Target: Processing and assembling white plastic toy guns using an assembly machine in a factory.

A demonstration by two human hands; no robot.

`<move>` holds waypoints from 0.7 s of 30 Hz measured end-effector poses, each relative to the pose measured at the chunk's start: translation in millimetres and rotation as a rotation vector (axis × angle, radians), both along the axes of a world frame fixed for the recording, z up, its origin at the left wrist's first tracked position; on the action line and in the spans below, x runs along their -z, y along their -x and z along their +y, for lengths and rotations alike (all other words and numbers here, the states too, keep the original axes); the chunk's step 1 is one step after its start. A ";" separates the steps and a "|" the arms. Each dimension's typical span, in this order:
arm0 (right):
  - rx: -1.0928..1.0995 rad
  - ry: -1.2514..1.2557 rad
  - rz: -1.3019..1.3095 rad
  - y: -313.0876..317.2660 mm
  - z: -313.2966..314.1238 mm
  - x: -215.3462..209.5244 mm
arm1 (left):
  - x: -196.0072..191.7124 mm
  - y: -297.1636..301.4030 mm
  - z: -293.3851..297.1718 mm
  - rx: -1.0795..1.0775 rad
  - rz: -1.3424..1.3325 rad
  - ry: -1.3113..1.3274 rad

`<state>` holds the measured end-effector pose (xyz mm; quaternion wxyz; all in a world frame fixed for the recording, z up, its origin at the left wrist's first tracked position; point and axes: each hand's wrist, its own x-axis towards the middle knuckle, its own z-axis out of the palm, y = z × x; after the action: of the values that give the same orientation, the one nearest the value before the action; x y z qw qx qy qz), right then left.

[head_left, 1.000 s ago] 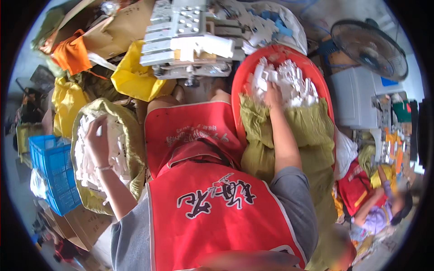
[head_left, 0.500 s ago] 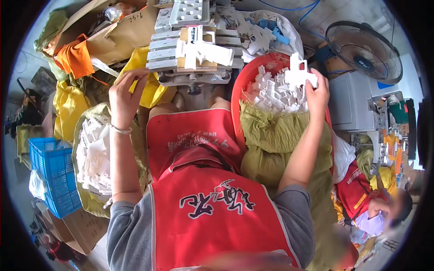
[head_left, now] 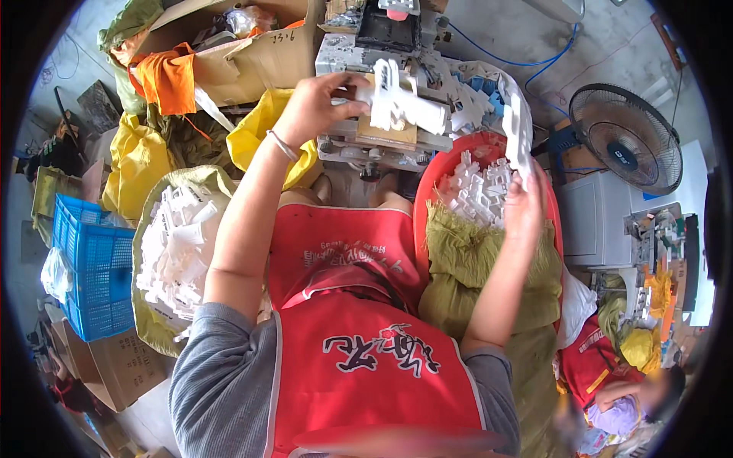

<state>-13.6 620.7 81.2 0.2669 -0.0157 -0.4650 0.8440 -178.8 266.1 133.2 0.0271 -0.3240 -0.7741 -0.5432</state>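
Observation:
My left hand (head_left: 324,107) reaches over the work stand, its thumb and fingers closed on the end of a white plastic toy-gun piece (head_left: 405,111). That piece is slightly blurred above a wooden block (head_left: 389,136) on the stand; whether it still touches the block I cannot tell. My right hand (head_left: 527,210) pinches the lower end of another white toy-gun piece (head_left: 518,130), held up edge-on above the red tub (head_left: 424,200). More white plastic pieces (head_left: 477,187) fill the tub. Beside my left arm, a green woven sack (head_left: 145,206) is full of white gun pieces (head_left: 179,252).
Behind the stand is a metal machine (head_left: 340,57). A standing fan (head_left: 624,141) is at the far right, a cardboard box (head_left: 256,72) at the far left. A blue crate (head_left: 99,267) stands left of the sack. Another person (head_left: 618,389) is at the lower right.
My left hand has moved right and forward onto the piece on the stand, which now looks blurred and turned. The piece in my right hand has tilted edge-on. The whole view has shifted.

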 end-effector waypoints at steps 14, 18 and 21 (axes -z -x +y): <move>-0.110 -1.055 -0.448 83.7 -113.4 -49.1 | 36.0 -63.6 -84.1 -0.331 -0.130 -0.337; -0.101 -1.327 -0.212 95.6 -118.5 -44.7 | 44.7 -83.6 -86.6 -0.323 -0.137 -0.403; -0.136 -1.328 -0.165 84.6 -112.5 -52.4 | 43.3 -95.3 -90.4 -0.308 -0.120 -0.302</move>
<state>-98.2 508.2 133.7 0.1298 0.1167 -0.9042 0.3898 -83.5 175.7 89.9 0.1117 -0.1613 -0.7246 -0.6607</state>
